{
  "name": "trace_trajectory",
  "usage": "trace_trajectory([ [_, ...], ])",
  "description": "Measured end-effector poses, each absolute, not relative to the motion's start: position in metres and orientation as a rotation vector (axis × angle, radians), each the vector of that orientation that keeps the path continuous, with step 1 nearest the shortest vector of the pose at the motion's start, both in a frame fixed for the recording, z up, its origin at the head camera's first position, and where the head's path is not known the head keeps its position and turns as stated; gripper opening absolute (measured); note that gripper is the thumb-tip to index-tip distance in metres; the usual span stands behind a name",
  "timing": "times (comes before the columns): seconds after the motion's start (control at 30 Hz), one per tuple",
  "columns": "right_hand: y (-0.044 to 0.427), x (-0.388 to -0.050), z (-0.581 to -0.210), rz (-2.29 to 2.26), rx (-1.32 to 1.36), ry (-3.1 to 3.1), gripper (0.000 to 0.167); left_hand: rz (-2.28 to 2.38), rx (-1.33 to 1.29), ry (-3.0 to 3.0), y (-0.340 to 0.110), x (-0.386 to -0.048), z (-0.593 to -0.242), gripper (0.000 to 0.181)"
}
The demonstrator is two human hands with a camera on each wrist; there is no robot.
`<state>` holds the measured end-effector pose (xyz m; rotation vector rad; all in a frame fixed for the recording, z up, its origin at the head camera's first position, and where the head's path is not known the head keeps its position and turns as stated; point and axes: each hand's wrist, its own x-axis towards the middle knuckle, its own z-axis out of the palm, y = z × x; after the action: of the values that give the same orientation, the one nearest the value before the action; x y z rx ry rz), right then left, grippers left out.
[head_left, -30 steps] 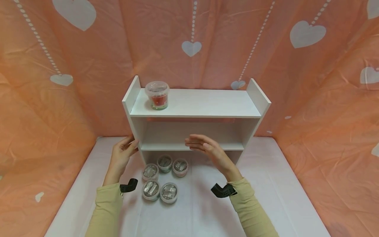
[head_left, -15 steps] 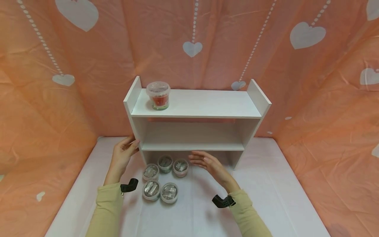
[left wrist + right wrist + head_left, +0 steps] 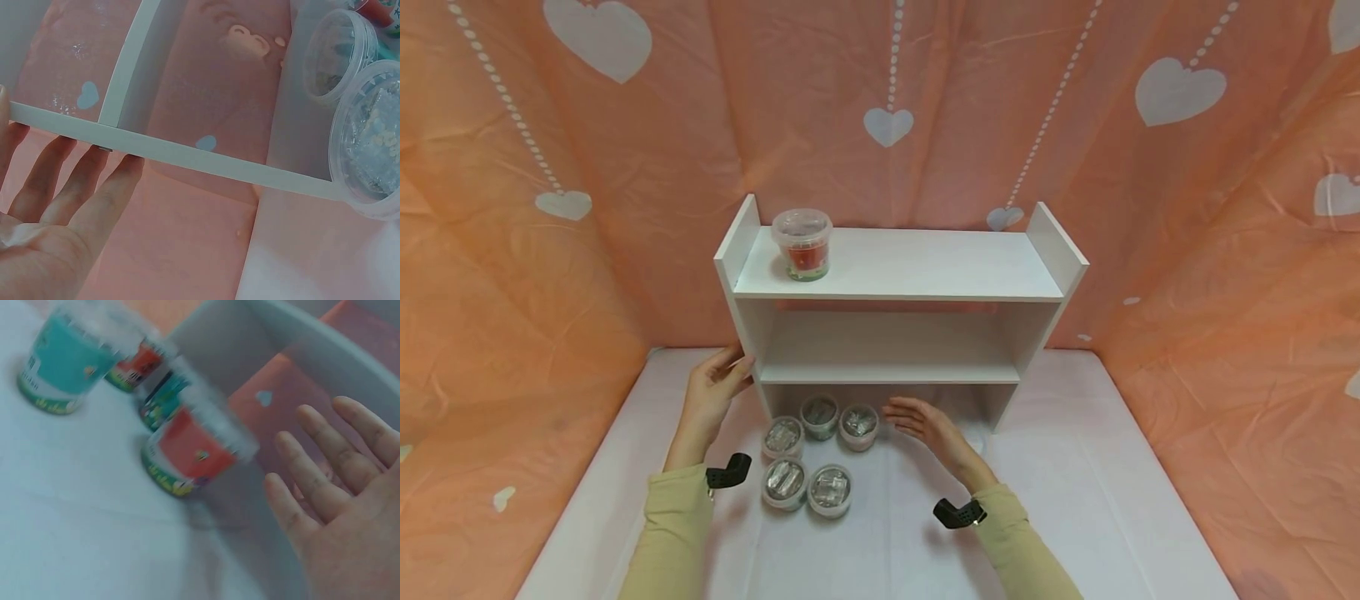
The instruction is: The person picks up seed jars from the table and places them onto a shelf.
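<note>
My left hand [image 3: 709, 398] touches the left side panel of a white shelf unit [image 3: 887, 371] with its fingertips. In the left wrist view those fingers [image 3: 94, 181] lie fairly straight against the panel's edge. My right hand [image 3: 932, 429] is held in front of the bottom shelf, fingers extended, holding nothing. Just left of it, apart from the fingers, stands a small lidded tub [image 3: 858, 427]; the right wrist view shows this tub [image 3: 190, 447] with a red and green printed side. Several similar tubs stand beside it, among them a teal one [image 3: 65, 362].
Another clear-lidded tub [image 3: 805, 246] with red showing inside stands at the left of the top shelf. A white cloth [image 3: 1037, 517] covers the table. Orange sheeting with white hearts [image 3: 820, 108] hangs behind and at both sides.
My right hand has come down from before the middle shelf to the level of the tubs, right of the nearest one. The left hand stays at the side panel.
</note>
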<state>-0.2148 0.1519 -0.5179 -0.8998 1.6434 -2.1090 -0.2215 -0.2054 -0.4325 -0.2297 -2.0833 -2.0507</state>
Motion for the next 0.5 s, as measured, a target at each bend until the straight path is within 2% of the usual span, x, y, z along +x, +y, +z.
trace_trajectory([
  [0.27, 0.146, -0.224, -0.532, -2.084, -0.775, 1.682, 0.06, -2.055, -0.222, -2.09, -0.205, -0.222, -0.432, 0.049],
  [0.5, 0.141, -0.23, -0.54, -2.094, -0.678, 1.695, 0.06, -2.064, -0.229, -2.079, -0.205, -0.222, -0.432, 0.049],
])
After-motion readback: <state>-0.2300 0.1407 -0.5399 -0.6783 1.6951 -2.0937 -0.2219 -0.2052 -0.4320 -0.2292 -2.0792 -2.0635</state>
